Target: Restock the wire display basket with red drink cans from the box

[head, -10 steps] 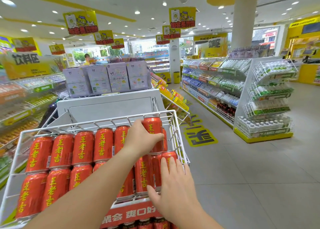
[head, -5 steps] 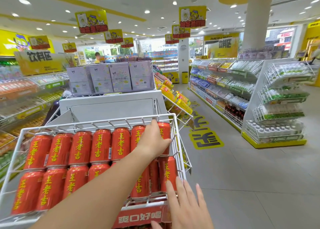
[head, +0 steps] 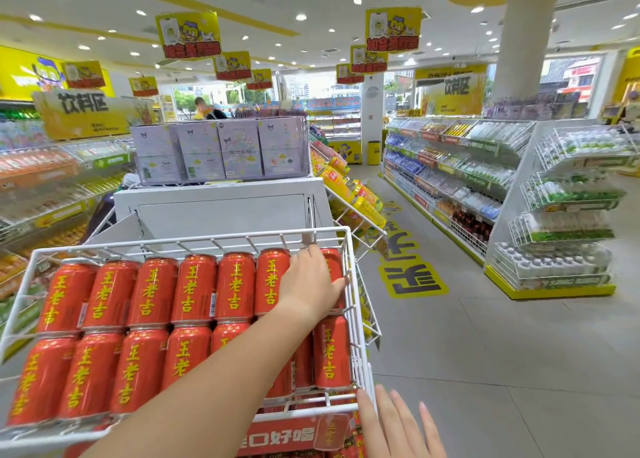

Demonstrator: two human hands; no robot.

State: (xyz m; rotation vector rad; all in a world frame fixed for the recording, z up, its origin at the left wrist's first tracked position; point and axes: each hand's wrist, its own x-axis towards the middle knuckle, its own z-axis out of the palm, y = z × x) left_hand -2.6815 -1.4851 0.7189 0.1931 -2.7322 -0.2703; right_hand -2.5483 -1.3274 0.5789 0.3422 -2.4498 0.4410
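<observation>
A white wire display basket (head: 194, 241) stands tilted in front of me, holding two rows of red drink cans (head: 194, 288) with yellow characters. My left hand (head: 308, 284) reaches across them and grips the red can (head: 334, 260) at the right end of the back row, down in the basket's far right corner. My right hand (head: 394, 423) hovers at the basket's front right corner, fingers spread and holding nothing. A red sign (head: 277, 437) hangs under the basket's front edge, with more red cans partly visible below it. No box is in view.
Behind the basket stands a white shelf unit (head: 221, 208) topped with purple boxes (head: 221, 149). A slanted rack of yellow cans (head: 356, 198) runs along its right side. A tiled aisle (head: 485, 353) lies on the right, with bottle shelves (head: 554, 215) beyond.
My left hand has lowered the can from above the back row into the far right corner. My right hand has drawn back from the front-row cans toward me.
</observation>
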